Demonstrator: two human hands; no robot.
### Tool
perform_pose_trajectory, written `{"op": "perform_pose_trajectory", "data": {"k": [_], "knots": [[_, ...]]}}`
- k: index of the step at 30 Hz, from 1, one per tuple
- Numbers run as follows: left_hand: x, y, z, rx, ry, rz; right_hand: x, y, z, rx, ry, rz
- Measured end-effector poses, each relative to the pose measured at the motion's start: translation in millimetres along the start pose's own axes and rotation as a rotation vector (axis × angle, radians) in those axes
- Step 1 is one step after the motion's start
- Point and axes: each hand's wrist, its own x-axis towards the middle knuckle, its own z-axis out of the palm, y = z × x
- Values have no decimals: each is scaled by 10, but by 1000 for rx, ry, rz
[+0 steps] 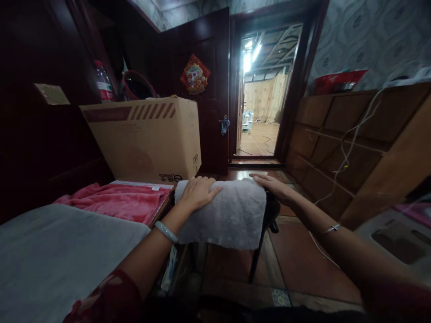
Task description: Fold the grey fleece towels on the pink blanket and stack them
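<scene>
1. A pale grey towel (229, 215) of thick, fluffy cloth with a soft matt nap is seen under the left hand (198, 193) and the right hand (274, 186).
2. A smooth, glossy, stone-like bangle (166, 232) is worn on the left wrist; a thin shiny metal bracelet (332, 229) is worn on the right.
3. A pink blanket (117, 202) of plush fleecy cloth is shown beside a flat matt grey sheet (57, 255).
4. A large box (144, 139) is made of matt brown cardboard.
5. The door (202, 89) is dark polished wood with a gloss.
6. The floor (303, 260) is covered in smooth, faintly shiny reddish tiles.
7. A clear plastic bottle (103, 83) is seen behind the box.
</scene>
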Motion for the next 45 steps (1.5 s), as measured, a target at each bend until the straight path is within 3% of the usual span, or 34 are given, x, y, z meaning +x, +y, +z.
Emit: {"op": "perform_pose_trajectory", "data": {"k": [6,9,12,14,16,18,20,23,27,33,40,45], "knots": [[137,31,-79,-52,-126,-72,-16,120,118,-35,180,-123],[188,46,-126,-76,-196,-139,-17,94,131,-316,274,-176],[211,71,-136,-67,-203,-164,-143,-48,192,-681,374,-408],[217,78,-128,-68,-193,-148,-262,-161,298,-836,311,-626],[202,61,-117,-87,-188,-136,-361,-241,433,-975,136,-751],[149,4,-107,-130,-167,-82,-417,-271,552,-1106,26,-738],[47,-93,-91,-135,-103,43,-432,-265,623,-1184,25,-678],[-140,-266,-54,-32,-10,188,-417,-233,641,-1217,50,-655],[-237,-432,9,36,-36,148,-383,-182,560,-1247,53,-711],[-110,-522,101,-37,-55,152,-314,-90,401,-1169,2,-815],[-227,-582,6,-64,-97,176,-326,-102,351,-1106,-45,-803],[-351,-665,13,-75,-70,84,-311,-40,262,-1032,-79,-827]]}}
